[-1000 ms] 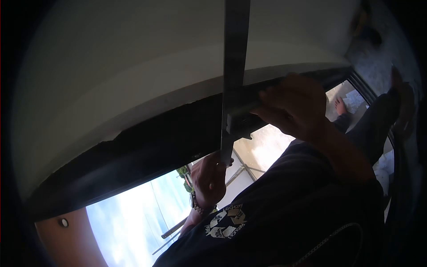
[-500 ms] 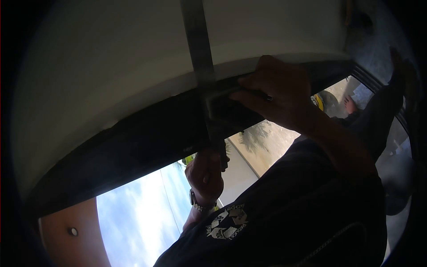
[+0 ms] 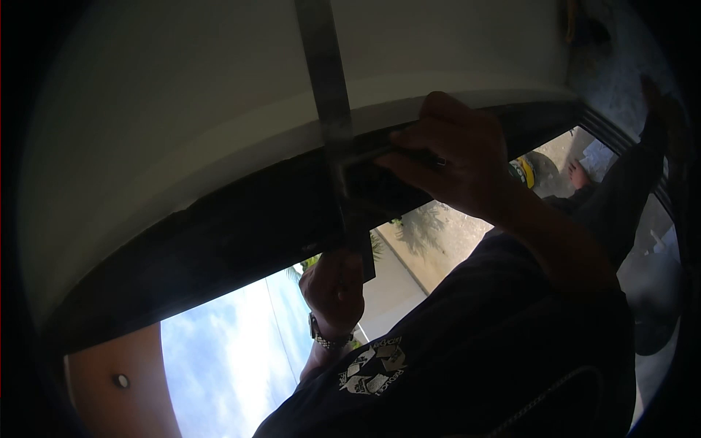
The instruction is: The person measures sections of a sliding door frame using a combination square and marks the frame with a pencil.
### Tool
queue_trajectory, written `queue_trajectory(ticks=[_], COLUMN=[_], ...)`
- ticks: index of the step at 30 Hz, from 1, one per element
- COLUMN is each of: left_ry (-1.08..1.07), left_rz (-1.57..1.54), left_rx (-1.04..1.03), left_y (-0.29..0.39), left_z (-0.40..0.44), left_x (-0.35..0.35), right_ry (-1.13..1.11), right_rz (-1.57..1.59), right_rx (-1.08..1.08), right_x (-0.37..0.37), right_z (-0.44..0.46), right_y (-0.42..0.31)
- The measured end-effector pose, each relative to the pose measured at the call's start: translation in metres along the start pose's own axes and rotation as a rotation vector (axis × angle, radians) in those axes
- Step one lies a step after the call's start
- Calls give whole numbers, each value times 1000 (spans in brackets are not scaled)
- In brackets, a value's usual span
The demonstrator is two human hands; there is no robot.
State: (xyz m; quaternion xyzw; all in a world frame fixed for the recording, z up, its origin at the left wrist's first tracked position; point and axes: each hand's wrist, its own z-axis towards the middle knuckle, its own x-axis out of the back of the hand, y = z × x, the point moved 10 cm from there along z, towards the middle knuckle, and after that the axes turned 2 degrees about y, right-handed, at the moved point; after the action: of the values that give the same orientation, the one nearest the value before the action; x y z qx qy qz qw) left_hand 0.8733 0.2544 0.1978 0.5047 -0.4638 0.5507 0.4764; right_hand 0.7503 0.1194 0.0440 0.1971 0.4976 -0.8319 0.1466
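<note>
A long flat metal strip, like a steel ruler [image 3: 328,80], lies across the dark frame [image 3: 241,204] and runs up over the pale panel. My left hand [image 3: 332,288], with a watch on the wrist, is closed around the strip's lower end at the frame's edge. My right hand [image 3: 460,150] is above the frame, thumb and forefinger pinched close to the strip. A thin dark shape extends from those fingertips toward the strip; shadow keeps me from telling what it is.
The pale panel [image 3: 182,95] fills the upper area. Sky [image 3: 226,358] and a sunlit wall [image 3: 431,233] show past the frame. A yellow and dark object [image 3: 523,172] and a bare foot [image 3: 578,173] are at the right. An orange-brown surface [image 3: 117,350] is at lower left.
My left hand has shifted slightly left and up, showing more of the strip's lower end. My right hand stays nearly in place, still pinched beside the strip.
</note>
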Motion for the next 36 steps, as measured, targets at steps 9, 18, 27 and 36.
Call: queue_trajectory(ticks=[9,18,27,36], left_ry=[41,120,-11,105], left_rz=[150,-225,-635,205], left_rx=[-110,-81,-287,-551], left_y=[10,-1,58,87], left_z=[8,10,44,65], left_x=[3,31,76,13], right_ry=[-5,-17,11,2], right_rz=[-94,-90,-109,-102], right_rx=[12,-13,24,-43], right_x=[-7,-10,-6,-2], right_z=[3,0,4,-1], right_y=[-1,14,-1,9])
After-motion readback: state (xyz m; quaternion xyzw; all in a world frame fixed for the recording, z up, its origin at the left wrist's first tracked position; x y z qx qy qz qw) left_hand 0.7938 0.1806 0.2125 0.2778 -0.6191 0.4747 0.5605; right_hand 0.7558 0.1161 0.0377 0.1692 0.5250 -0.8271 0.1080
